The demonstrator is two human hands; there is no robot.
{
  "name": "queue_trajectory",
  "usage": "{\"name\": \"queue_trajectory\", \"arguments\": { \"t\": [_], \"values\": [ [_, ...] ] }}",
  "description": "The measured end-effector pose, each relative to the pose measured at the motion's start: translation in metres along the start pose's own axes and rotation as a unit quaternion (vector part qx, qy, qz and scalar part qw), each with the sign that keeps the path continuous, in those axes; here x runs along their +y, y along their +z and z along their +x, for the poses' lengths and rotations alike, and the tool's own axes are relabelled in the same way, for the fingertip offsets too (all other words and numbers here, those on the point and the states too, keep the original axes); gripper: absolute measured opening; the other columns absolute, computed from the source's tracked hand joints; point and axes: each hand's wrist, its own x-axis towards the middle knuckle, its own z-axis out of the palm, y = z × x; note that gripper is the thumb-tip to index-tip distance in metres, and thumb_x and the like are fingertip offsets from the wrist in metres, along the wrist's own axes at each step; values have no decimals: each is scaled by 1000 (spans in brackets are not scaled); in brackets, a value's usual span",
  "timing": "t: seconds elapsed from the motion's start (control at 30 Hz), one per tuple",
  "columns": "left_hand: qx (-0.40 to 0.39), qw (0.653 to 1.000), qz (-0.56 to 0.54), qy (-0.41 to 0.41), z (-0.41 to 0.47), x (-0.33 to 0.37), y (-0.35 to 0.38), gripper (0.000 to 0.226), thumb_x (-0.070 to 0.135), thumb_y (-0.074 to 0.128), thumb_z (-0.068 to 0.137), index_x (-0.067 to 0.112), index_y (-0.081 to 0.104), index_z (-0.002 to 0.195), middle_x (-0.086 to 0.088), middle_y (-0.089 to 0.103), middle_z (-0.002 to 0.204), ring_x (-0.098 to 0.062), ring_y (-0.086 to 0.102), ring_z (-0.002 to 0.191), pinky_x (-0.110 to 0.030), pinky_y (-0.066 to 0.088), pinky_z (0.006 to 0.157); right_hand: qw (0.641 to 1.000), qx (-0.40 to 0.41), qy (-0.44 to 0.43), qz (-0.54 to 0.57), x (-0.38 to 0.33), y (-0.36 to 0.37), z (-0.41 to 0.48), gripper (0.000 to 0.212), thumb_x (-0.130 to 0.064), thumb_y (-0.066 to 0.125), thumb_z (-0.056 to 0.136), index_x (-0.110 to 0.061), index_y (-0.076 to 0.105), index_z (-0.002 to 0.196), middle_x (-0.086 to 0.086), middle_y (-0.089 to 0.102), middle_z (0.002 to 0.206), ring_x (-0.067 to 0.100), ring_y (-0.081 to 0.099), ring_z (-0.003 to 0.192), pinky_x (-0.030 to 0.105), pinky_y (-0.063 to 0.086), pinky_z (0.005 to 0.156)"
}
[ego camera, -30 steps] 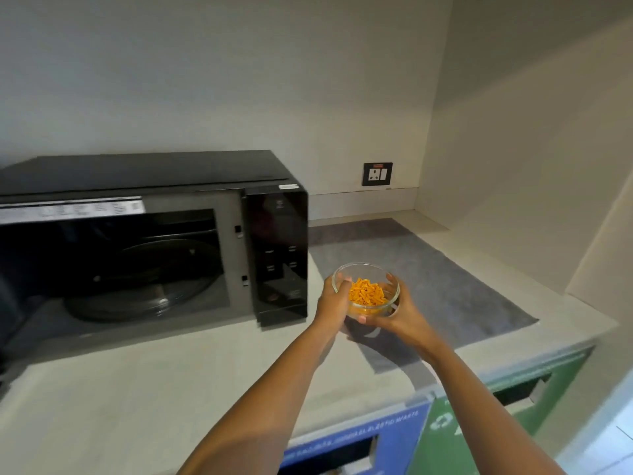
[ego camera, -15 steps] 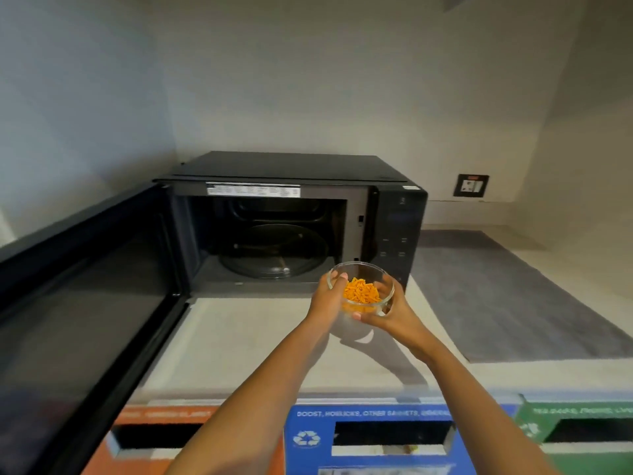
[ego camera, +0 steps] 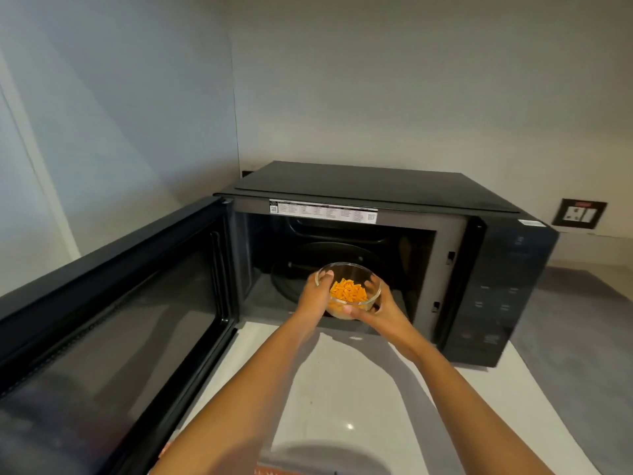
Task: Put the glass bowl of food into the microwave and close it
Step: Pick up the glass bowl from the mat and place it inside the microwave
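Note:
A small glass bowl holding orange food pieces is gripped from both sides. My left hand clasps its left rim and my right hand cups its right side and base. The bowl hovers at the mouth of the black microwave, just above the front lip of the cavity. Behind it lies the round glass turntable. The microwave door is swung wide to the left.
The microwave's control panel lies to the right of the cavity. A grey mat covers the pale counter on the right. A wall socket sits at the back right. Walls close in on the left and behind.
Both hands have carried the bowl forward, from above the counter in front of the control panel to the cavity opening. The view has moved closer to the microwave and swung left.

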Motion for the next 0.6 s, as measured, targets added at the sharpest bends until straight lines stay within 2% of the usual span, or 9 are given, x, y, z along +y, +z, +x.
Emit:
{"name": "queue_trajectory", "arguments": {
  "t": [0.1, 0.17, 0.23, 0.3, 0.37, 0.47, 0.53, 0.6],
  "values": [
    [16, 999, -31, -9, 30, 4, -6, 43, 32, 37, 101, 14, 41, 140, -15, 55, 134, -28, 54, 124, -34, 44, 99, 1000, 3, 7, -24, 3, 1, 34, 88, -31, 81, 68, -29, 28, 138, -4, 31, 137, 12, 40, 123, 34, 43, 104],
    [20, 998, -58, -15, 47, 5, -9, 41, 31, 34, 102, 14, 44, 138, -15, 56, 134, -27, 54, 124, -36, 43, 102, 999, 3, 11, -35, 5, 2, 53, 91, -37, 82, 65, -30, 30, 139, -4, 28, 138, 15, 38, 125, 34, 39, 106],
    [20, 997, -71, -19, 63, 7, -12, 40, 31, 34, 101, 13, 46, 135, -15, 57, 133, -28, 54, 123, -39, 42, 106, 1000, -7, 20, -20, 5, 3, 66, 85, -39, 84, 62, -32, 37, 133, -3, 36, 135, 12, 45, 121, 27, 42, 100],
    [22, 996, -81, -29, 82, 10, -14, 40, 29, 34, 100, 11, 47, 134, -16, 57, 135, -29, 53, 125, -40, 40, 109, 1000, -12, 18, 12, 2, 4, 80, 66, -37, 84, 59, -42, 48, 114, -9, 54, 121, -1, 58, 105, 12, 48, 83],
    [23, 995, -82, -41, 99, 13, -16, 42, 27, 34, 100, 9, 48, 136, -16, 55, 138, -29, 51, 127, -41, 38, 112, 999, -7, 10, 33, -2, 4, 93, 55, -35, 84, 56, -47, 52, 100, -18, 63, 103, -12, 62, 91, 3, 47, 69],
    [6, 995, -89, -51, 119, 17, -18, 45, 31, 34, 100, 11, 46, 139, -15, 50, 144, -30, 47, 132, -44, 35, 115, 998, 10, 17, 58, -4, 4, 111, 60, -40, 84, 51, -48, 51, 100, -23, 62, 98, -12, 63, 87, 4, 48, 67],
    [-6, 995, -87, -40, 124, 21, -17, 48, 38, 34, 100, 15, 44, 141, -14, 49, 144, -30, 46, 133, -46, 34, 115, 998, 13, 31, 58, -6, 1, 117, 70, -42, 84, 49, -46, 47, 108, -24, 57, 101, -7, 61, 86, 6, 46, 68],
    [-12, 996, -75, -42, 133, 25, -16, 53, 44, 33, 99, 14, 43, 142, -14, 47, 146, -31, 45, 134, -46, 34, 115, 998, 17, 35, 57, -5, -1, 127, 70, -33, 85, 53, -42, 47, 111, -23, 56, 102, -9, 60, 86, 6, 47, 67]
  ]
}}
